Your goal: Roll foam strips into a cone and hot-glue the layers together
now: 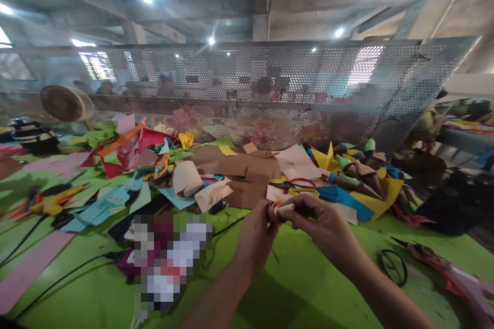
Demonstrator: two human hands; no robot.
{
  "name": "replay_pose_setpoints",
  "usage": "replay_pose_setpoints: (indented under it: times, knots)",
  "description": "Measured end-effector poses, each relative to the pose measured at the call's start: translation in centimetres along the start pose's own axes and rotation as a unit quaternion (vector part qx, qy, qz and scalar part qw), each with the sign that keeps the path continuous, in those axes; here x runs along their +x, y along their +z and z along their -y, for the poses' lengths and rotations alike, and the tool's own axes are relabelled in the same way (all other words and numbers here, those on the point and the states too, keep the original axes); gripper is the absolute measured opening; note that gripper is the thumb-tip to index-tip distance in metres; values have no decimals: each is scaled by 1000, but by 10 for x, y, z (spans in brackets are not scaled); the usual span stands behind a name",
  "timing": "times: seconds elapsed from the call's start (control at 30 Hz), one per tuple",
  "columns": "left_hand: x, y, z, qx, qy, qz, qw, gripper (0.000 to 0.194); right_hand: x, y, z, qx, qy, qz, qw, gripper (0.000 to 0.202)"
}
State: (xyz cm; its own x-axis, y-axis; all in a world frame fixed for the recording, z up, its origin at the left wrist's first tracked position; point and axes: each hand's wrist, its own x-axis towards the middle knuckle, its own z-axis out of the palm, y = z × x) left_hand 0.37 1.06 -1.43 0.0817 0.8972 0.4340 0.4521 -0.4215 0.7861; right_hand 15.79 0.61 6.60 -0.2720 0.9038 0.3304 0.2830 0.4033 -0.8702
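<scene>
My left hand and my right hand meet in front of me, above the green table. Between them is a small piece of peach-and-white paper, curled at one end; its exact shape is partly covered by my fingers. The left fingers wrap round its brownish end, while the right thumb and fingertips pinch the pale free end. Just beyond the hands lie brown cardboard pieces and red-handled scissors.
Coloured paper scraps heap at the left, brown-and-yellow paper pieces at the right. A blurred-out object with cables lies near left. A pink-red tool and black loop lie right. Behind stand a perforated metal screen and fan.
</scene>
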Motion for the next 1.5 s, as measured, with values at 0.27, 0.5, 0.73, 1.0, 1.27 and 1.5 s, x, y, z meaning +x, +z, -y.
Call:
replay_pose_setpoints:
  times: [0.27, 0.5, 0.73, 1.0, 1.27, 1.5]
  knots:
    - [-1, 1, -1, -106, -34, 23, 994, 23, 0, -3, -4, -62, -81, -3, 995, 18]
    - [-1, -1, -2, -96, -34, 22, 995, 23, 2, -4, -11, -116, -133, -17, 984, 17]
    - [0, 1, 2, -51, -16, 21, 998, 28, 3, -5, -10, -88, -92, -1, 992, 9]
    - [-1, 2, 2, -67, -10, 17, 998, 27, 3, -6, -10, -45, -63, 22, 997, 14]
    - [-3, -14, -17, -162, -68, 56, 983, 32, 2, -3, -9, -72, -85, 24, 993, 10]
    - [-1, -27, -26, -301, -104, 94, 943, 38, -3, -2, -8, -158, -150, -14, 976, 19]
